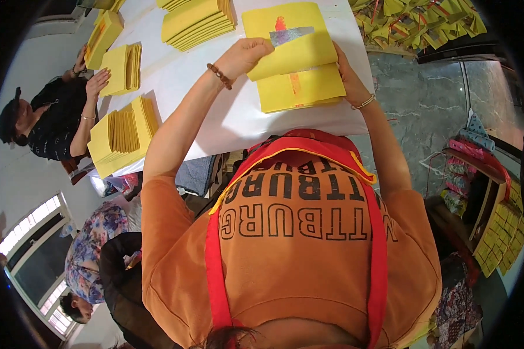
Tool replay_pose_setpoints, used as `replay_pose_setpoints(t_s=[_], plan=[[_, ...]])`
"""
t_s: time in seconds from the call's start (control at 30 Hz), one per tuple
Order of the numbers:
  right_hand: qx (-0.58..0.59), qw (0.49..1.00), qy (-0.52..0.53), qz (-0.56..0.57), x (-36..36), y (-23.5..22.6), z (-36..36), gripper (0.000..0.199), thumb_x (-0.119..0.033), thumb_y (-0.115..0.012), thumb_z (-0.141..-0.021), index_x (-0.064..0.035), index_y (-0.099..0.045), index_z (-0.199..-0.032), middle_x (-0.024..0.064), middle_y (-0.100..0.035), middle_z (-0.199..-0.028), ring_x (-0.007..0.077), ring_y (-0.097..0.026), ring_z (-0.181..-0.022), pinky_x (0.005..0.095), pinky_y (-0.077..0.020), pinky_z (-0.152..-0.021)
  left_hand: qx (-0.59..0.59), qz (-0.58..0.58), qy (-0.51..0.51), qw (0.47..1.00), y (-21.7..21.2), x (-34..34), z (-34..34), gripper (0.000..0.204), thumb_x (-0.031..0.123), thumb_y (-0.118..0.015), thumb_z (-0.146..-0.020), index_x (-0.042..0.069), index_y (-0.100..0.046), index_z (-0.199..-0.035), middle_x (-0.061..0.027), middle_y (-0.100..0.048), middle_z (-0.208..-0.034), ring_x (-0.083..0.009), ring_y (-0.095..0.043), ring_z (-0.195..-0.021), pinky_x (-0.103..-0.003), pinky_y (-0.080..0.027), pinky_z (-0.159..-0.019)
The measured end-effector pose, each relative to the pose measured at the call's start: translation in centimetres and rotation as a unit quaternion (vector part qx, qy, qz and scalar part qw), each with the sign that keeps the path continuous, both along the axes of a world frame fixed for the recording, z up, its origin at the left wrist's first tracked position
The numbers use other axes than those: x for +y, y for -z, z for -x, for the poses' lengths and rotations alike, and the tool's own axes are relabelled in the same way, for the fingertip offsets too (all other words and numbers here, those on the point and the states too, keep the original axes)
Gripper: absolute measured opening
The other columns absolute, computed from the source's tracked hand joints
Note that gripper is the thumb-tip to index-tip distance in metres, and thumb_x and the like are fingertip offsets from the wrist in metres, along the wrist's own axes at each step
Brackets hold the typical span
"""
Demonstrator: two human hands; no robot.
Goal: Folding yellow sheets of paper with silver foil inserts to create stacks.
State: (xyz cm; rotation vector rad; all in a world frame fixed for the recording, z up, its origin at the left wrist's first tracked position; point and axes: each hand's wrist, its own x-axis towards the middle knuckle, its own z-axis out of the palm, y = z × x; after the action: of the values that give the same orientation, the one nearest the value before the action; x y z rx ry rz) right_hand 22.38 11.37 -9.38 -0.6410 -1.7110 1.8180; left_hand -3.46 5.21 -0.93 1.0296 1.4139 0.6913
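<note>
On the white-covered table in front of me lies a stack of yellow paper (300, 93) with a red streak on it. Its top sheet (297, 56) is bent over, and beyond the fold show a silvery foil patch (291, 36) and a red mark. My left hand (247, 56), with a brown bead bracelet at the wrist, is closed in a pinch on the left edge of this sheet. Along the right edge my right hand (350, 78), wearing a bangle, grips the yellow paper; some of its fingers are hidden by the paper.
More folded yellow paper bundles (198, 23) stand on the table (183, 75). At the left a co-worker (55, 125) in black handles other bundles. Another person (96, 238) in a floral top is at lower left. A heap of yellow paper pieces (419, 23) lies beyond the table's right edge.
</note>
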Motion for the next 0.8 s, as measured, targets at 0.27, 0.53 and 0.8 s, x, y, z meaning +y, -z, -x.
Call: replay_pose_setpoints(t_s=[0.27, 0.53, 0.8], plan=[[0.031, 0.999, 0.003, -0.011, -0.3, -0.3, 0.8, 0.089, -0.018, -0.069, -0.078, -0.0085, -0.012, -0.144, 0.0085, -0.028, -0.143, 0.0185, -0.03, -0.13, 0.0316, -0.0271, -0.106, 0.093, -0.04, 0.036, 0.994, -1.8, 2.5, 0.8, 0.025, 0.03, -0.05, -0.093, 0.01, -0.059, -0.081, 0.0112, -0.046, -0.066, 0.0015, -0.035, -0.056, -0.018, -0.028, -0.049], [0.009, 0.997, 0.055, -0.044, -0.5, 1.6, -0.5, 0.052, -0.006, -0.06, -0.08, -0.0085, -0.042, -0.129, 0.0073, -0.042, -0.134, 0.0178, -0.039, -0.124, 0.0321, -0.0331, -0.101, 0.053, -0.038, 0.132, 0.989, -2.1, -0.4, 0.4, 0.026, 0.028, -0.047, -0.094, 0.007, -0.061, -0.089, 0.0061, -0.054, -0.072, -0.002, -0.045, -0.064, -0.02, -0.036, -0.058], [0.016, 0.996, 0.056, -0.063, 0.1, 1.0, -0.5, 0.027, -0.002, -0.059, -0.078, -0.0073, -0.055, -0.104, 0.01, -0.042, -0.133, 0.0217, -0.04, -0.124, 0.0328, -0.031, -0.102, 0.171, -0.266, 0.116, 0.942, 0.9, -4.8, 1.3, 0.074, -0.009, -0.047, -0.061, 0.013, -0.041, -0.132, -0.0087, -0.05, -0.126, -0.0267, -0.041, -0.12, -0.04, -0.035, -0.097]])
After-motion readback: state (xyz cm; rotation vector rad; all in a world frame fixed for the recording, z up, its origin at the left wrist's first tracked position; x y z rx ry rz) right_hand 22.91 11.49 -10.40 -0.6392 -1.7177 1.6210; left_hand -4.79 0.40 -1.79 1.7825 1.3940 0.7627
